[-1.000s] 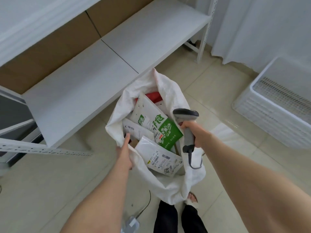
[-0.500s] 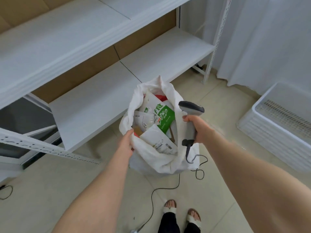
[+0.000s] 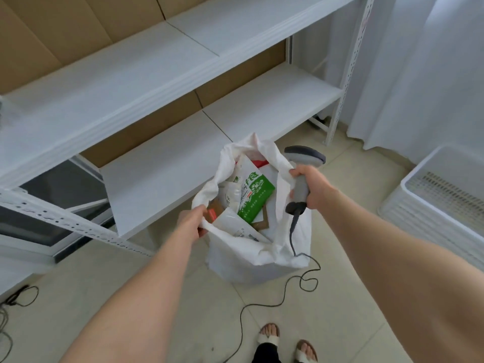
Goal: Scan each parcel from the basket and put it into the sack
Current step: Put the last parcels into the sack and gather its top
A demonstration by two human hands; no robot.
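Your L hand is clamped on the near-left rim of the sack, fingers curled round the cloth. Your R hand is wrapped tight on the scanner, knuckles against the far-right rim; can't tell if it also pinches cloth. The sack stands on the floor, just off the front edge of the low shelf, w/ the basket well apart near the floor's right edge. The step looks like tugging the mouth up to settle the load, so lift both sides evenly & give a short shake. The white parcel sits high by your L hand, and the green parcel leans across the middle; they prob need to slide down before more goes in. Keep the cable outside the mouth, since it hangs right along the rim. Vs 1 s ago: your head is higher, so more shelf & floor show, the mouth is narrower and drawn up, your L hand has gone from resting on the rim to gripping it, and the white parcel is deeper in.
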